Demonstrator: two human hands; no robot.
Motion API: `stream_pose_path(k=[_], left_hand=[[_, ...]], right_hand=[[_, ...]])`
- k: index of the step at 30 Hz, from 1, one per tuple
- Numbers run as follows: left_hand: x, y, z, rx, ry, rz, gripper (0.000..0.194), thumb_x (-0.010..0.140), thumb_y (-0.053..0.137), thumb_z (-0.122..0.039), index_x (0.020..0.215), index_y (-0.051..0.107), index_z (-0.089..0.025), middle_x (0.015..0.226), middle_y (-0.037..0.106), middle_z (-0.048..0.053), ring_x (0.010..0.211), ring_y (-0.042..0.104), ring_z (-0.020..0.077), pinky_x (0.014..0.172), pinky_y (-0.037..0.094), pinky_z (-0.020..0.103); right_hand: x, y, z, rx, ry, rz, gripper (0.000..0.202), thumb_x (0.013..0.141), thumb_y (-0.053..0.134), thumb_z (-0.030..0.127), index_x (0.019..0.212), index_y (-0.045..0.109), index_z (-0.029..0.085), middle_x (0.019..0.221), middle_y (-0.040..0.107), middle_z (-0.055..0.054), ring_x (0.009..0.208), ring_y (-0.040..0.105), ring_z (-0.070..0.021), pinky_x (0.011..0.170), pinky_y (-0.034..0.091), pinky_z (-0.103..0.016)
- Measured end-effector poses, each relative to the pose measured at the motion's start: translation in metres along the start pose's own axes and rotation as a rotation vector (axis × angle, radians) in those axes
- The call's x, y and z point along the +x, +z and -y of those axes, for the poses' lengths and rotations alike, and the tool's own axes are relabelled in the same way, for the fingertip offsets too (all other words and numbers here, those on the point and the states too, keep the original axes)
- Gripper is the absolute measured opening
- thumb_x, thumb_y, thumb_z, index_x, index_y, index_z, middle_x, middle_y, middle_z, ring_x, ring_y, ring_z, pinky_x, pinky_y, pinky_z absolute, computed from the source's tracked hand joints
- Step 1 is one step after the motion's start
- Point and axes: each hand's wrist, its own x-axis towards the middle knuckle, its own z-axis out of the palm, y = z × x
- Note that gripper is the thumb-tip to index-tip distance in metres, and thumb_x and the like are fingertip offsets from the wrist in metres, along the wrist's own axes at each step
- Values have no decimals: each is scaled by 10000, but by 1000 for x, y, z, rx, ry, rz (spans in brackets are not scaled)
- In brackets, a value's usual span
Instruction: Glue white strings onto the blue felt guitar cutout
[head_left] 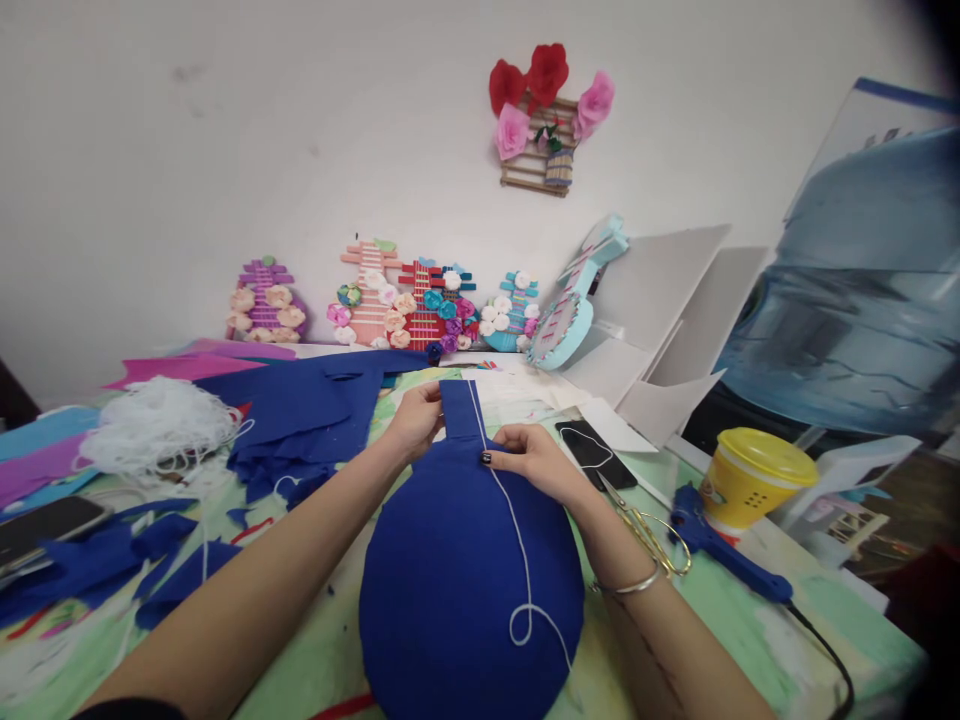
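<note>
A dark blue, felt-covered shape [450, 590] with a round body and a narrow neck lies in front of me, its neck pointing away. White string [523, 540] runs down from the neck's top over the body and curls into a loop near the lower right. My left hand [420, 420] grips the left edge of the neck near its top, fingers partly behind it. At the base of the neck, on the right, my right hand [529, 458] has its thumb on the string, with the fingers bent at the neck's edge.
Scissors [649, 530], a black phone [596, 455], a blue glue gun [731, 550] and a yellow-lidded tub [757, 480] are at the right. Tangled white string [161, 425] and blue felt scraps [300, 400] lie left. Decorated instrument shapes [427, 305] stand along the wall.
</note>
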Motion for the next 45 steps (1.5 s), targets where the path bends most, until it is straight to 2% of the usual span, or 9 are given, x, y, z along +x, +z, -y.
stream_pose_path(k=[5,8,13,21,34,38,42,43,45], left_hand=[[0,-2,-1,43,60,35,352,448,780,-133,793,709,-138,713,718,11,622,641,139,613,517,245],[0,-2,0,68,48,58,296,453,788,-168,731,697,-123,683,709,28,659,657,175,636,530,283],[2,-6,3,95,20,122,288,492,785,-211,754,699,-131,746,723,50,754,676,210,684,537,321],[4,-12,6,170,-35,184,260,491,749,-128,747,706,-134,685,705,22,581,607,126,617,491,263],[5,-18,2,229,-60,287,197,527,715,-87,713,709,-151,698,704,46,654,640,158,668,516,284],[3,-20,-4,188,-112,319,241,515,687,-67,738,716,-154,715,709,60,666,646,171,692,511,303],[1,-23,-16,104,-213,408,288,487,650,-114,764,725,-147,710,697,69,628,624,174,635,504,297],[0,-22,-18,86,-233,400,272,503,662,-150,768,724,-145,708,691,70,620,617,171,618,503,293],[-1,-18,-19,99,-252,312,235,558,715,-241,771,719,-141,712,685,74,605,606,161,583,495,278]], right_hand=[[0,0,-1,1,4,9,295,712,703,415,678,549,166,582,518,39,514,412,-87,492,282,-214],[1,0,-2,-23,4,12,297,746,671,427,678,556,162,568,501,40,505,387,-83,482,258,-214],[1,0,-4,-80,-3,-4,330,774,635,465,675,557,161,558,478,40,509,368,-86,475,246,-217],[1,2,-4,-289,-54,-47,387,816,573,512,639,528,171,551,437,45,534,366,-94,484,249,-216],[1,4,-5,-421,-95,-87,405,842,546,519,614,520,185,565,484,28,550,414,-111,513,279,-233],[1,4,-3,-433,-88,-97,414,843,547,515,595,504,186,551,469,33,542,405,-109,515,272,-235],[0,4,-2,-443,-100,-106,421,842,551,514,585,499,185,539,459,38,538,403,-107,517,268,-236],[1,4,-2,-446,-102,-108,422,842,552,515,586,501,185,538,461,38,537,402,-106,518,267,-237],[1,4,-2,-461,-99,-115,413,844,555,509,592,511,184,540,472,36,536,403,-106,518,267,-238]])
